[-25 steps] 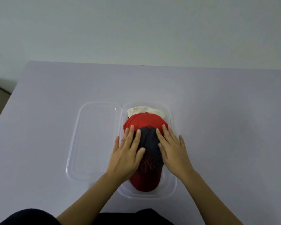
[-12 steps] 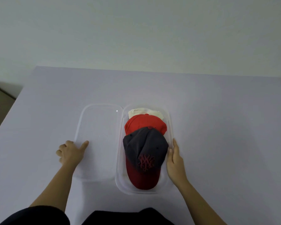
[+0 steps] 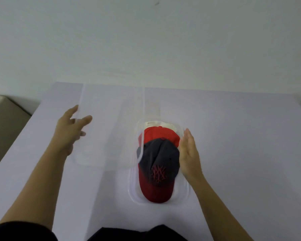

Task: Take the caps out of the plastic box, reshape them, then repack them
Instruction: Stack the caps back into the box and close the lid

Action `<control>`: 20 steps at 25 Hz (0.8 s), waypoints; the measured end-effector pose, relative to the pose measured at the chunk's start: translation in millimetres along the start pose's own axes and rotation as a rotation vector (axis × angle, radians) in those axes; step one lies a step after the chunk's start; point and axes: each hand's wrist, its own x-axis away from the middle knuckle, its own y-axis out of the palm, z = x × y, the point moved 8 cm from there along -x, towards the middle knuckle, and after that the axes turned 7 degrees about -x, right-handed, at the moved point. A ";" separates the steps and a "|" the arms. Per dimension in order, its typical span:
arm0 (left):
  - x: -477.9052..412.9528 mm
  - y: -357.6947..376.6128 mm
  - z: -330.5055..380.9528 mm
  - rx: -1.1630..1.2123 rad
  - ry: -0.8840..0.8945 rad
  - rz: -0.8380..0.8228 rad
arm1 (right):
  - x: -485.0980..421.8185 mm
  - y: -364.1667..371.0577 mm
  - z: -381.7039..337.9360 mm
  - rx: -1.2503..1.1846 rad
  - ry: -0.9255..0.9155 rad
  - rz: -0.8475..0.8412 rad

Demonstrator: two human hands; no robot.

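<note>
On the worktop (image 3: 233,136), the clear lid (image 3: 111,122), flat a moment ago, now swings up, gripped by the left hand (image 3: 70,129). The plastic box (image 3: 187,193) holds all three caps (image 3: 157,164); the right hand (image 3: 189,153), open, steadies its wall. Repacking looks done; closing begins.

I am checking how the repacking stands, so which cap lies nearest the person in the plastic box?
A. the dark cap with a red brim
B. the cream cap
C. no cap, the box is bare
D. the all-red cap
A: the dark cap with a red brim fills the near end of the plastic box, with the red cap and cream cap tucked behind it.
</note>
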 end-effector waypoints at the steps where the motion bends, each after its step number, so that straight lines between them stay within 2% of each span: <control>1: 11.5 21.2 3.4 0.024 0.002 -0.050 | -2.4 7.9 -9.8 -0.134 0.057 -0.060; 2: 25.3 44.3 0.7 0.042 -0.014 -0.100 | -2.8 13.3 -16.0 -0.188 0.108 -0.103; 5: 66.7 105.2 -27.2 0.027 -0.078 -0.195 | 2.2 4.0 -16.4 -0.002 0.111 -0.070; 7: 82.0 125.5 -48.7 -0.102 -0.050 -0.199 | 5.9 -11.3 3.5 0.101 0.089 0.003; 10: 96.7 144.5 -64.8 -0.276 -0.001 -0.196 | 11.8 -18.6 36.5 0.223 0.078 0.013; 15: 111.4 164.2 -68.3 -0.386 0.100 -0.248 | 10.4 -21.7 54.9 0.203 0.094 0.018; 20: 102.7 165.7 -77.0 -0.487 0.114 -0.230 | 13.5 -14.3 66.6 0.147 0.130 0.004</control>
